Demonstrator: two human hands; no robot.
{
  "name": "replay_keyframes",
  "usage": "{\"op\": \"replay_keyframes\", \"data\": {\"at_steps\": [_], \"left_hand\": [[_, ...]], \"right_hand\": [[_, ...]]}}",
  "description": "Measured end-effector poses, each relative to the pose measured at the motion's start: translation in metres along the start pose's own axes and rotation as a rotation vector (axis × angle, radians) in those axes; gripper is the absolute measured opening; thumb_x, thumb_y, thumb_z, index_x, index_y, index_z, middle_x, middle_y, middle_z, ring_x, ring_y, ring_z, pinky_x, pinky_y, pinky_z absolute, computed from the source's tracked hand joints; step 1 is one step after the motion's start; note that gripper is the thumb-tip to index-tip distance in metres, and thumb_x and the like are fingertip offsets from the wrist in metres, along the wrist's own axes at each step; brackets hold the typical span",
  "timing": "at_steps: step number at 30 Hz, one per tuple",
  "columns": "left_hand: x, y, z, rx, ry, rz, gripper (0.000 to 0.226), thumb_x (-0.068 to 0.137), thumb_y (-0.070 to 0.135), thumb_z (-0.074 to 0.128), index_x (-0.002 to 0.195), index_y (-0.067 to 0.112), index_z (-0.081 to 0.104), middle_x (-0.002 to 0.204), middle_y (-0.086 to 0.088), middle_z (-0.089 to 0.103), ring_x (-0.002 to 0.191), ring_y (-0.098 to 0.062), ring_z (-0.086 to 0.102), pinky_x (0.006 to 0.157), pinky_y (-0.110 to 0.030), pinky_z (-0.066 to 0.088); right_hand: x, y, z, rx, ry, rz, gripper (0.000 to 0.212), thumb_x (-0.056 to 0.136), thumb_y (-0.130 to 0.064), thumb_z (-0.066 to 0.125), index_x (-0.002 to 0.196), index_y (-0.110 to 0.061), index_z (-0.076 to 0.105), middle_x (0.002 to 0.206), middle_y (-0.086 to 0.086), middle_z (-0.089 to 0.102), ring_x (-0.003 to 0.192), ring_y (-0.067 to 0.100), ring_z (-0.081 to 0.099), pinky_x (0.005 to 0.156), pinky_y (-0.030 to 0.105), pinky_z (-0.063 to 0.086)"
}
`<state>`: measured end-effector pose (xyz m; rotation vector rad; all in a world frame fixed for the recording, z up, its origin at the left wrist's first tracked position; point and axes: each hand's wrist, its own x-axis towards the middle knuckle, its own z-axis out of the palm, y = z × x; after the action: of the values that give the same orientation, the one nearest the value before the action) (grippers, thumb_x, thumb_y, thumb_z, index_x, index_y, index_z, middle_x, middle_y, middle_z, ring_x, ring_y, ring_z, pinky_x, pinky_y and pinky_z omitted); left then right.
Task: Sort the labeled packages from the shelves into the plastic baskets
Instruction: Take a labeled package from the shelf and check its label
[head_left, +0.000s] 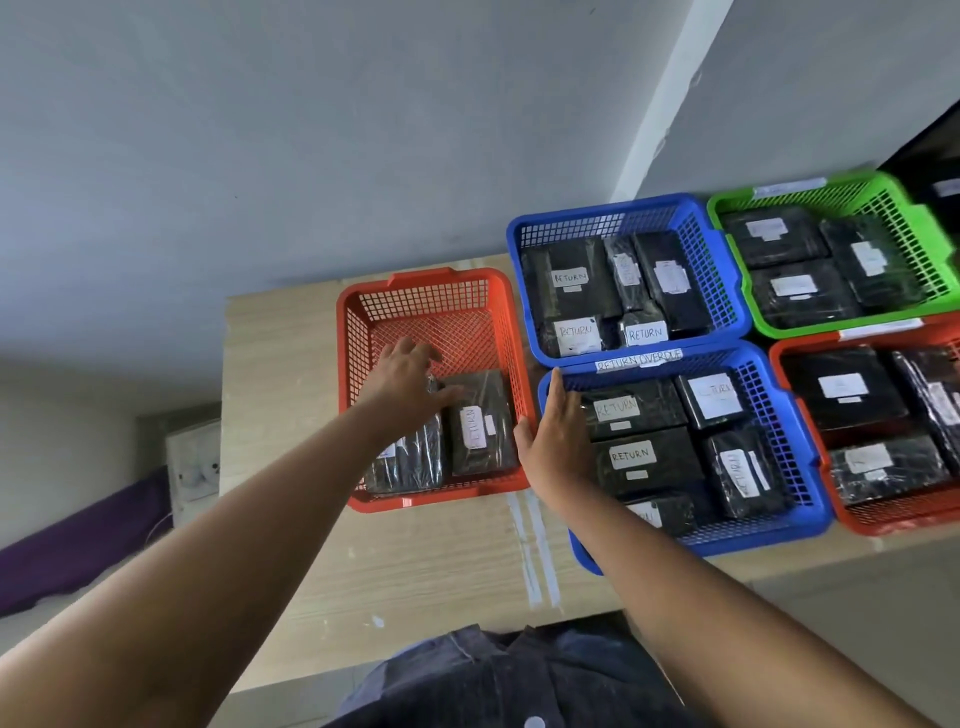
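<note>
Showing RETURN package (480, 426), RETURN OVERDUE blue basket (753, 538), left hand (410, 382), right hand (553, 441) fingers (558, 397) outstretched

A light wood-grain surface (415, 571) is set against a grey-blue wall (311, 156); pale tape streaks (535, 551) are seen running across its top near the middle; a white strip (670, 98) is fixed up the wall at the right; a purple cloth (78, 545) is spread low at the left; a white box (193, 462) is stood just beside the surface's left edge; dark denim clothing (519, 680) is seen along the bottom.
</note>
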<state>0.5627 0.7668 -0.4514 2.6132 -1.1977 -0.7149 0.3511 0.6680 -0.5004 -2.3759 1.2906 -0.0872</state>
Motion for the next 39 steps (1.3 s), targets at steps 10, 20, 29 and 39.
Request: {"op": "replay_keyframes", "data": {"at_steps": [10, 20, 29, 39], "left_hand": [[0.039, 0.01, 0.002, 0.292, -0.311, 0.246, 0.071, 0.089, 0.059, 0.076, 0.149, 0.028, 0.054, 0.135, 0.002, 0.063, 0.127, -0.025, 0.06, 0.119, -0.056, 0.033], [0.032, 0.013, 0.021, 0.265, -0.246, 0.18, 0.062, 0.088, 0.053, 0.08, 0.14, 0.028, 0.058, 0.124, 0.006, 0.063, 0.117, -0.019, 0.061, 0.122, -0.059, 0.031], [0.021, 0.024, 0.018, 0.258, -0.109, 0.197, 0.059, 0.096, 0.056, 0.066, 0.148, 0.029, 0.053, 0.146, -0.001, 0.052, 0.136, -0.025, 0.05, 0.122, -0.059, 0.035], [-0.012, 0.097, 0.021, 0.056, 0.218, 0.217, 0.018, 0.098, 0.046, 0.063, 0.109, 0.031, 0.062, 0.124, 0.004, 0.054, 0.118, -0.02, 0.052, 0.104, -0.047, 0.047]], "right_hand": [[0.0, 0.001, 0.002, -0.003, 0.005, -0.003, 0.083, 0.103, -0.036, 0.06, 0.167, -0.008, 0.014, 0.137, 0.017, 0.05, 0.107, 0.028, 0.059, 0.071, 0.038, 0.06], [0.002, 0.001, 0.002, 0.023, 0.007, -0.002, 0.085, 0.102, -0.036, 0.06, 0.168, -0.008, 0.014, 0.141, 0.016, 0.047, 0.116, 0.029, 0.057, 0.082, 0.039, 0.061], [0.001, 0.004, -0.013, -0.011, -0.109, 0.022, 0.085, 0.106, -0.052, 0.049, 0.169, -0.021, 0.001, 0.149, 0.01, 0.039, 0.119, 0.026, 0.055, 0.081, 0.036, 0.057], [-0.008, 0.064, -0.076, 0.111, -0.048, -0.026, 0.05, 0.102, -0.047, 0.057, 0.146, -0.025, 0.049, 0.136, 0.001, 0.047, 0.114, 0.026, 0.059, 0.083, 0.043, 0.057]]}}
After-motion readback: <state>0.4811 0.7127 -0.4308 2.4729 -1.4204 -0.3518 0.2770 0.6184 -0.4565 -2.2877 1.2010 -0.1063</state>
